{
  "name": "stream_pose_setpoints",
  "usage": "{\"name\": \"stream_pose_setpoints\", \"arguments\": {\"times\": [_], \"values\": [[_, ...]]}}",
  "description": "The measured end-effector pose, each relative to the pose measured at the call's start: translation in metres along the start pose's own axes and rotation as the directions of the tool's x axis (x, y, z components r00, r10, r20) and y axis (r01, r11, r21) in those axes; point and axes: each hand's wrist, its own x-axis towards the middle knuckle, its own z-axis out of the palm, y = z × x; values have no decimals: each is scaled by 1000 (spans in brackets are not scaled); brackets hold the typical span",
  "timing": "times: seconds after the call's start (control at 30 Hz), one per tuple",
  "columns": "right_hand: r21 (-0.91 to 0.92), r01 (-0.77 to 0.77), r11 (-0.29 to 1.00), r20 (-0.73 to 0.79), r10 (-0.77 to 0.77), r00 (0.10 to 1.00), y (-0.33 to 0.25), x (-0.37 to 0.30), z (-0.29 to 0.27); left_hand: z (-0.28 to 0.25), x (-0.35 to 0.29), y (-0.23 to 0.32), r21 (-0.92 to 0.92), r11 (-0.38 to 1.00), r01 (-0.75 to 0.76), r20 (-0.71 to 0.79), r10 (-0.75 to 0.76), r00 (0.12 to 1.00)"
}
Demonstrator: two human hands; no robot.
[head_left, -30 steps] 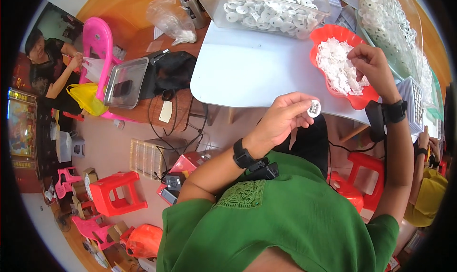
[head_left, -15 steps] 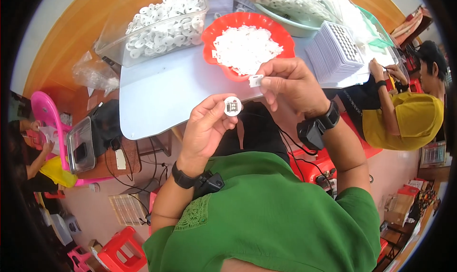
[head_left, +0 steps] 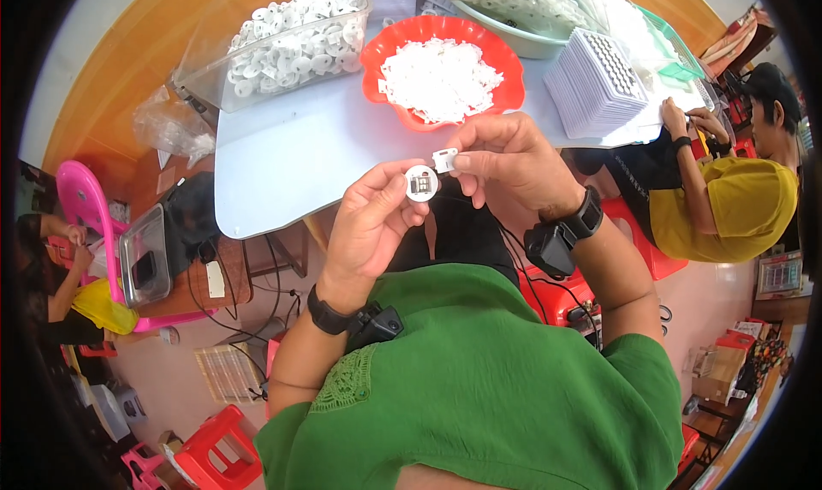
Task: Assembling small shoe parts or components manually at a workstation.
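Observation:
Between the thumb and fingers of my left hand (head_left: 374, 212) is a round white plastic part (head_left: 421, 184) with a dark, metallic-looking middle facing up. My right hand (head_left: 505, 158) pinches a small white plastic clip (head_left: 444, 159) with a slot in it, held just above and right of the round part. The two pieces are very close; whether they touch I cannot tell. Beyond my hands, a red scalloped bowl (head_left: 371, 86) holds a heap of small white plastic pieces (head_left: 438, 80).
A clear bin (head_left: 205, 83) of round white parts stands at the far left of the white table (head_left: 274, 177). Stacked trays (head_left: 591, 92) and a pale green basin (head_left: 531, 43) are at the right. One co-worker (head_left: 723, 207) sits at the right, another at the far left.
My right hand has moved left and slightly down, bringing the clip from near the bowl's edge to the round part. The left hand has stayed nearly in place.

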Motion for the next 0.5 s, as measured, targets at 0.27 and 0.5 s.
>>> {"name": "stream_pose_setpoints", "arguments": {"times": [0.27, 0.5], "values": [[-255, 14, 967, 42, -3, 999, -9, -3, 12, -1, -4, -2, 23, 1000, 12, -27, -12, 1000], [-698, 476, 534, 297, -389, 872, -2, 3, 16, 0, -6, -4, 45, 999, 4, -41, -2, 999]]}}
